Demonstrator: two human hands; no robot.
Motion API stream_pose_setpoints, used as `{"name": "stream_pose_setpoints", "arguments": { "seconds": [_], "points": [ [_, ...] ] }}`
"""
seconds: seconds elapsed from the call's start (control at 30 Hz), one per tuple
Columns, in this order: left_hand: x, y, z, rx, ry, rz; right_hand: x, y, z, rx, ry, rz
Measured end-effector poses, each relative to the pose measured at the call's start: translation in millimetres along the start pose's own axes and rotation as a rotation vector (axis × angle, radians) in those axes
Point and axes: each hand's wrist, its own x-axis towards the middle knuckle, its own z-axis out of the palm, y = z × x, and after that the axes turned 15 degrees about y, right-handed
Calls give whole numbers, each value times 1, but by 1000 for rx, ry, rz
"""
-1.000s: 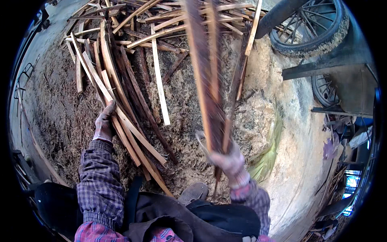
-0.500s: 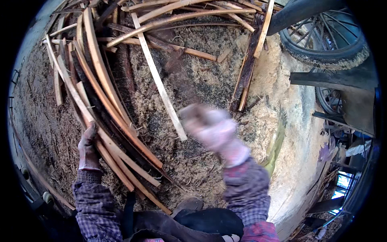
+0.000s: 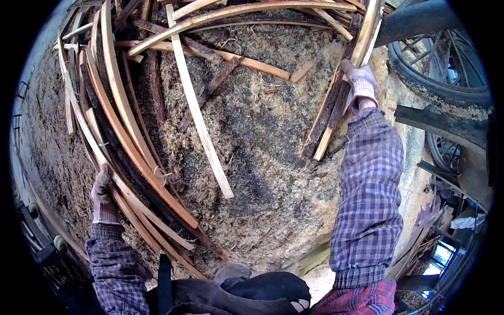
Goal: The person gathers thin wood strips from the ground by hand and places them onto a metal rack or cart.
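Observation:
My left hand (image 3: 102,190), in a pale work glove, is closed around the outer edge of a bundle of long wooden strips (image 3: 137,157). Some strips show dark bark, others pale sawn faces. At the upper right my gloved right hand (image 3: 361,83) is closed on a wooden strip (image 3: 366,39) that runs up past the top edge. Just below that hand lie bark-edged strips (image 3: 328,137); whether it also grips them is hidden. Between my hands a single pale strip (image 3: 197,113) slants across the ground, touched by neither.
Sawdust and bark shreds (image 3: 262,173) cover the ground. More strips (image 3: 247,10) lie crosswise at the far side. A spoked, muddy wheel (image 3: 446,79) with a dark metal bar (image 3: 420,23) stands at the right. A shoe tip (image 3: 232,272) shows near my body.
My right hand has swept up and to the right from mid-view and closed on a strip there. My left hand keeps its hold on the bundle.

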Motion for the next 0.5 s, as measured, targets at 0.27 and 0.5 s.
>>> {"name": "stream_pose_setpoints", "arguments": {
  "seconds": [0.27,0.5],
  "points": [
    [36,-8,-26,-33,-141,146,-119,95,24,287,-10,86],
    [-12,11,16,-34,-21,28,-155,30,8,-56,53,226]
  ]
}}
